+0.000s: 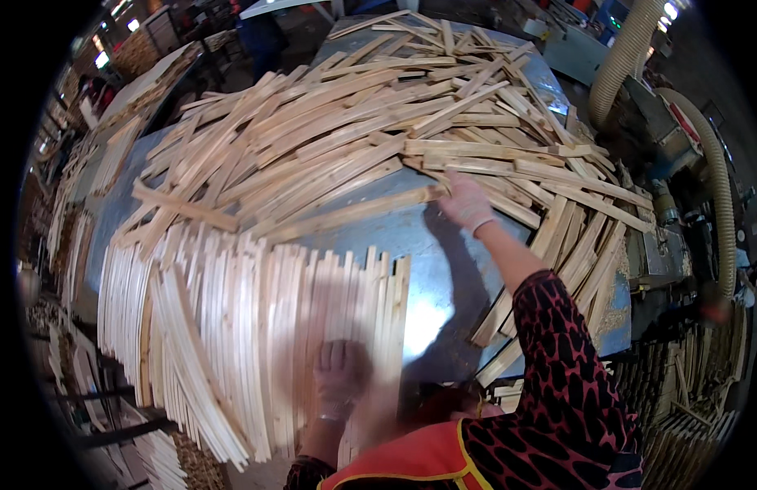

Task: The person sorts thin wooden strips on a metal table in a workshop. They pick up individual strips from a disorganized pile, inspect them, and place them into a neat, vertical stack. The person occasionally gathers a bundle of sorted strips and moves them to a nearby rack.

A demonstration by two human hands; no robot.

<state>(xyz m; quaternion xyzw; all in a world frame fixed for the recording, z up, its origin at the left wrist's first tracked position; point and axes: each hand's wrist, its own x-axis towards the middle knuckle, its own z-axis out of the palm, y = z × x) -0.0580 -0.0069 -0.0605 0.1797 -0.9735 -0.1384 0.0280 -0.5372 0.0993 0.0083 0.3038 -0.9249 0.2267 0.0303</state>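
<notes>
My right hand (467, 204), in a pale glove, reaches forward and pinches the right end of a long wooden strip (362, 207). That strip lies slantwise across the bare metal, its left end near the top of a neat row. My left hand (342, 377), also gloved, rests with its fingers laid over a row of wooden strips (293, 302) standing side by side at the near left. A few strips (191, 351) lie aslant on top of that row. Beyond my hands a large loose pile of wooden strips (338, 122) spreads over the metal table (378, 233).
More strips (570, 237) lie along the table's right side, near sawdust (614, 286). A ribbed hose (627, 61) and machinery stand at the right. Stacked wood (689, 367) is at the lower right. Another table with boards (142, 98) stands at the far left.
</notes>
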